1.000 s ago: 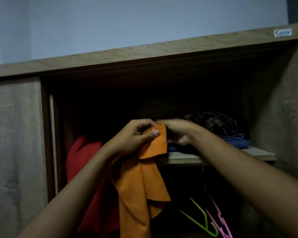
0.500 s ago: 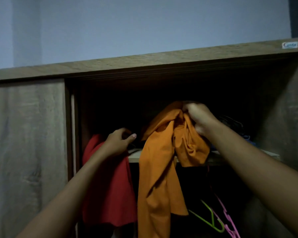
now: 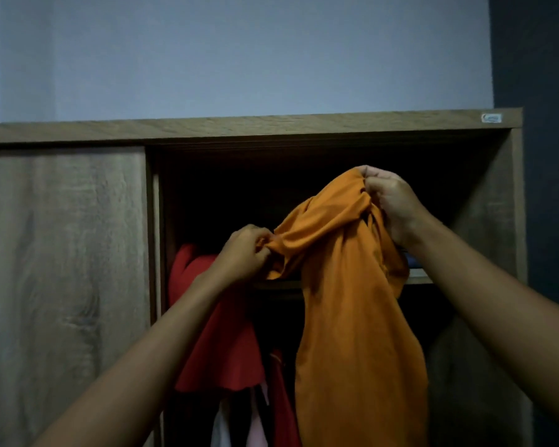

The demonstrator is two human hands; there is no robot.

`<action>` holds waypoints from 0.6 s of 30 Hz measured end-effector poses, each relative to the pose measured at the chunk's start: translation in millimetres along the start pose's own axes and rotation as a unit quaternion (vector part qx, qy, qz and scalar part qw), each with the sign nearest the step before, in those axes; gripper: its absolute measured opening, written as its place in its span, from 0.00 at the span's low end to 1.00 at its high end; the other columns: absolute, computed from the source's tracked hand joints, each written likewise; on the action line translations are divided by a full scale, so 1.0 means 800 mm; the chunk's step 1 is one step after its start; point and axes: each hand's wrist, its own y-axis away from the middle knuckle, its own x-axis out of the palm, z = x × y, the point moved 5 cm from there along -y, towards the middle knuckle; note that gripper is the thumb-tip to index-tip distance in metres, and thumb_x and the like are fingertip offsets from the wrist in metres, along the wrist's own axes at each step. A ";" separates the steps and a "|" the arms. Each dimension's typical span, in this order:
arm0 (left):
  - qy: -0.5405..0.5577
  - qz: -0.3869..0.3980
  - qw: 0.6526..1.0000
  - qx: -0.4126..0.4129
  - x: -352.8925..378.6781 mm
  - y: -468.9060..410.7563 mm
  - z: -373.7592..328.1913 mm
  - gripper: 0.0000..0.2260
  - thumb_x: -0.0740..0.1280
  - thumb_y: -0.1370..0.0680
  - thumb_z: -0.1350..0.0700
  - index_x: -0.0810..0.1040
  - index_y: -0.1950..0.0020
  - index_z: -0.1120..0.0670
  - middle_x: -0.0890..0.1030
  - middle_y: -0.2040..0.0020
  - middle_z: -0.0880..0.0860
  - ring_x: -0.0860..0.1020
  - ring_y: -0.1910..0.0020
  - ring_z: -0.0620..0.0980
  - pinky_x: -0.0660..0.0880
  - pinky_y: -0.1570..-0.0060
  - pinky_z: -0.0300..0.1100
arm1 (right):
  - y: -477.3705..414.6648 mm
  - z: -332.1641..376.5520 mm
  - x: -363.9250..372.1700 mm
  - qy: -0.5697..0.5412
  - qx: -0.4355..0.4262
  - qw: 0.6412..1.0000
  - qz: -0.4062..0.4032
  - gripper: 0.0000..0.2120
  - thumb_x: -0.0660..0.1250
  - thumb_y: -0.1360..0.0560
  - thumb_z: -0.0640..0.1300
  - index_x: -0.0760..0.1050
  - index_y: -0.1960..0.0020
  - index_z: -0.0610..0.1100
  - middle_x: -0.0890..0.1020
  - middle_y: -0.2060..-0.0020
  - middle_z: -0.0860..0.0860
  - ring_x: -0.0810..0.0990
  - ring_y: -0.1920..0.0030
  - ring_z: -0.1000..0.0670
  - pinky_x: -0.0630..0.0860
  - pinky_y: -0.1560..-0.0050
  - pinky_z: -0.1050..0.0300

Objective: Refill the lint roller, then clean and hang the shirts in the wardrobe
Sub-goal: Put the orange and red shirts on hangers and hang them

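Observation:
An orange shirt (image 3: 352,317) hangs in front of the open wooden wardrobe (image 3: 271,127). My right hand (image 3: 391,204) grips its bunched top high in the dark opening. My left hand (image 3: 246,253) pinches a fold of the same shirt lower and to the left. A red shirt (image 3: 220,343) hangs inside the wardrobe behind my left forearm. No hanger or lint roller is visible.
The wardrobe's sliding door (image 3: 62,285) covers the left half. An inner shelf (image 3: 417,277) runs behind the orange shirt, with something blue on it. More clothes, white and pink (image 3: 255,424), hang low beside the red shirt. A dark wall (image 3: 549,188) borders the right.
My right hand has lifted the orange shirt higher and to the right. My left hand, which had let go near the red shirt, grips the orange fabric again. The view has shifted left.

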 end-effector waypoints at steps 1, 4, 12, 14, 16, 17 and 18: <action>0.036 -0.031 0.999 0.003 -0.008 0.003 -0.003 0.09 0.65 0.22 0.59 0.81 0.44 0.53 0.81 0.45 0.53 0.79 0.44 0.52 0.76 0.43 0.47 | 0.007 0.002 -0.005 0.003 0.002 1.000 -0.013 0.15 0.53 0.26 0.31 0.77 0.55 0.42 0.78 0.69 0.51 0.77 0.69 0.55 0.76 0.67 0.62; 0.141 -0.081 0.986 -0.023 -0.034 0.015 -0.014 0.08 0.62 0.20 0.60 0.82 0.50 0.54 0.83 0.56 0.51 0.82 0.55 0.49 0.79 0.54 0.47 | 0.028 0.003 -0.018 0.032 0.011 0.998 -0.045 0.13 0.56 0.24 0.33 0.78 0.53 0.43 0.80 0.66 0.49 0.78 0.66 0.53 0.77 0.64 0.60; 0.314 0.016 0.949 -0.032 -0.061 0.065 -0.073 0.15 0.62 0.18 0.53 0.82 0.54 0.61 0.83 0.59 0.64 0.80 0.63 0.52 0.76 0.60 0.47 | 0.090 -0.054 -0.012 0.135 0.126 0.979 -0.086 0.11 0.62 0.24 0.33 0.81 0.57 0.43 0.82 0.62 0.42 0.80 0.64 0.47 0.77 0.62 0.57; 0.351 0.054 0.933 -0.057 -0.061 0.079 -0.081 0.16 0.61 0.17 0.53 0.81 0.58 0.61 0.80 0.65 0.63 0.77 0.66 0.53 0.72 0.64 0.45 | 0.106 -0.069 -0.002 0.162 0.158 0.971 -0.077 0.09 0.63 0.25 0.34 0.81 0.57 0.42 0.81 0.62 0.41 0.79 0.63 0.46 0.75 0.61 0.55; 0.367 0.080 0.923 -0.086 -0.057 0.093 -0.084 0.17 0.61 0.18 0.54 0.79 0.64 0.57 0.76 0.68 0.58 0.73 0.70 0.52 0.68 0.68 0.43 | 0.125 -0.081 0.007 0.190 0.188 0.962 -0.058 0.06 0.65 0.25 0.35 0.80 0.55 0.41 0.81 0.61 0.40 0.79 0.62 0.45 0.75 0.59 0.52; 0.363 0.083 0.923 -0.096 -0.056 0.100 -0.083 0.17 0.62 0.18 0.53 0.77 0.66 0.56 0.74 0.69 0.57 0.71 0.71 0.52 0.66 0.69 0.43 | 0.134 -0.087 0.010 0.215 0.205 0.954 -0.042 0.05 0.65 0.25 0.36 0.80 0.55 0.41 0.82 0.61 0.40 0.80 0.61 0.44 0.76 0.57 0.51; 0.354 0.081 0.926 -0.105 -0.055 0.106 -0.082 0.18 0.62 0.19 0.53 0.75 0.67 0.56 0.72 0.71 0.56 0.68 0.73 0.51 0.63 0.71 0.42 | 0.143 -0.093 0.014 0.245 0.225 0.943 -0.020 0.06 0.65 0.24 0.38 0.81 0.55 0.42 0.84 0.60 0.41 0.82 0.60 0.43 0.78 0.54 0.49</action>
